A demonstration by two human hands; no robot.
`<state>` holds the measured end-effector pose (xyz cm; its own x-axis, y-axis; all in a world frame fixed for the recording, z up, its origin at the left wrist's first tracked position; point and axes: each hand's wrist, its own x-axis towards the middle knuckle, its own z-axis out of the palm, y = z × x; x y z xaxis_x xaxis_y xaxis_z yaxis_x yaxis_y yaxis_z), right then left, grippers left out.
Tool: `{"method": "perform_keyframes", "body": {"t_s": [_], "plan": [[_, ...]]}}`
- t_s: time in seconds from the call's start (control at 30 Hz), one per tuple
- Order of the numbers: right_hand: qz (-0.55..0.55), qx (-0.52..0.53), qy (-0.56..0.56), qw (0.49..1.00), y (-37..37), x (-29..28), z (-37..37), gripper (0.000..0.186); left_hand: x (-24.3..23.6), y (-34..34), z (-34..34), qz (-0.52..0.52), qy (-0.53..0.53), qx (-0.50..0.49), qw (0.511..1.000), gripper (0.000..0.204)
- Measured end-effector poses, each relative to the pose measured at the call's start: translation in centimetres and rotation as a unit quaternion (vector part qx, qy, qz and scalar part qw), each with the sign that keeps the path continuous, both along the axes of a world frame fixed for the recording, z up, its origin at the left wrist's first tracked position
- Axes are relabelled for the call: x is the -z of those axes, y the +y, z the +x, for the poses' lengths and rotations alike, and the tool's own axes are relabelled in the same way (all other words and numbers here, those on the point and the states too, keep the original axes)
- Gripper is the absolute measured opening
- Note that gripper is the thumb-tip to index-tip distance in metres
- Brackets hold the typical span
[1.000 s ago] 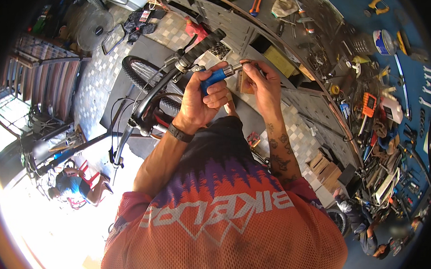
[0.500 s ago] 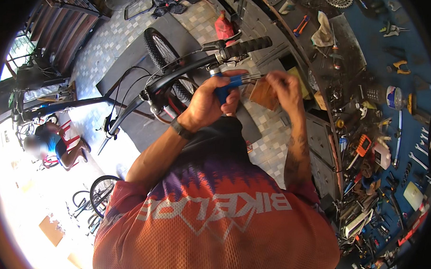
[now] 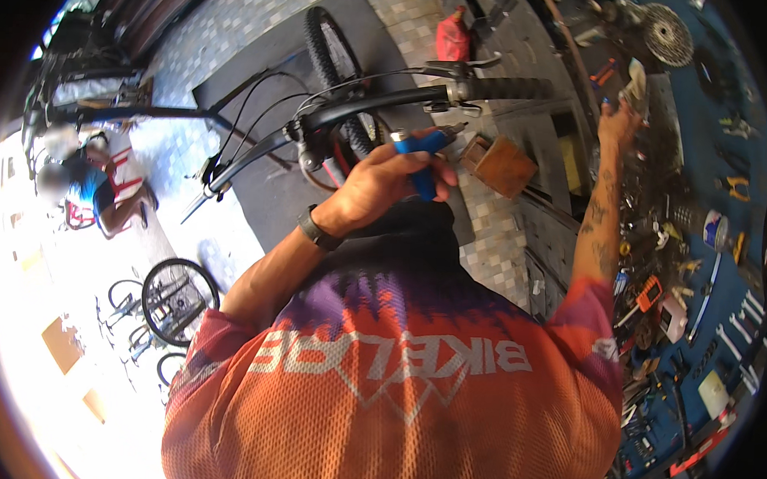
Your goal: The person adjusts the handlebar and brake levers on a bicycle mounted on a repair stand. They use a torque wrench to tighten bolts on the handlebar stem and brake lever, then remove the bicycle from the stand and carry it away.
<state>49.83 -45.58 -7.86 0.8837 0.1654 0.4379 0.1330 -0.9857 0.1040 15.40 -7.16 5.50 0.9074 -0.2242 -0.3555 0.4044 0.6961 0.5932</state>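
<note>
Change: 0.5 s ago both hands met around the blue-handled, T-shaped metal-tipped tool; now they're split. Left hand (image 3: 381, 184) alone grips the blue-handled, T-shaped metal-tipped tool (image 3: 438, 141), fingers closed round it, metal tip pointing right. Right hand (image 3: 621, 123) has gone out to the far right, over the bench, beside an off-white crumpled cloth (image 3: 636, 79) and an orange-and-blue-handled tool (image 3: 605, 73). Fingers look bent and small; can't tell if they hold anything. Reads as a pause in the 2-handed work on the tool, with 1 hand away at the bench.

The tool is at scene centre, in the air, just on the near side of the black bicycle handlebar (image 3: 380, 107); no contact between them can be confirmed.

Surface: brown wooden bench (image 3: 671, 106) along the right, cluttered, with a round silver toothed sprocket (image 3: 668, 35) at the far end. Below it, a brown wooden box (image 3: 504, 168) and a red plastic bag (image 3: 452, 41).

Room: black knobbly tyre (image 3: 324, 56) over a dark grey mat (image 3: 380, 49), checkered tile floor (image 3: 191, 57) around. Right: blue panel with silver spanners (image 3: 739, 326). Left: 1 seated person (image 3: 90, 179), 1 spoked wheel (image 3: 178, 302), strong glare.
</note>
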Motion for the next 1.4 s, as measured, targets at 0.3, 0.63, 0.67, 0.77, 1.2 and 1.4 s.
{"method": "perform_keyframes", "body": {"t_s": [0.3,0.63,0.67,0.77,1.2,1.4], "plan": [[0.667,-0.148,0.569,0.457,18.2,-9.0,-29.6,0.043,-2.8,0.2,-3.0,0.501,-0.230,0.176,0.816,0.081],[0.523,-0.283,0.584,0.553,25.0,-6.6,-33.0,0.031,0.6,14.0,-10.6,0.882,-0.080,0.041,0.463,0.106],[0.500,-0.326,0.549,0.586,26.0,-6.2,-32.9,0.032,1.4,14.3,-10.9,0.883,-0.079,0.043,0.461,0.109],[0.438,-0.449,0.439,0.644,28.5,-4.8,-32.3,0.036,2.8,14.7,-11.3,0.887,-0.075,0.044,0.455,0.112],[0.395,-0.496,0.427,0.644,29.9,-3.1,-31.7,0.040,2.8,13.8,-11.6,0.878,-0.070,0.037,0.473,0.113],[0.311,-0.593,0.343,0.659,30.6,-3.2,-29.4,0.045,2.9,13.5,-11.7,0.878,-0.065,0.038,0.473,0.114]]}}
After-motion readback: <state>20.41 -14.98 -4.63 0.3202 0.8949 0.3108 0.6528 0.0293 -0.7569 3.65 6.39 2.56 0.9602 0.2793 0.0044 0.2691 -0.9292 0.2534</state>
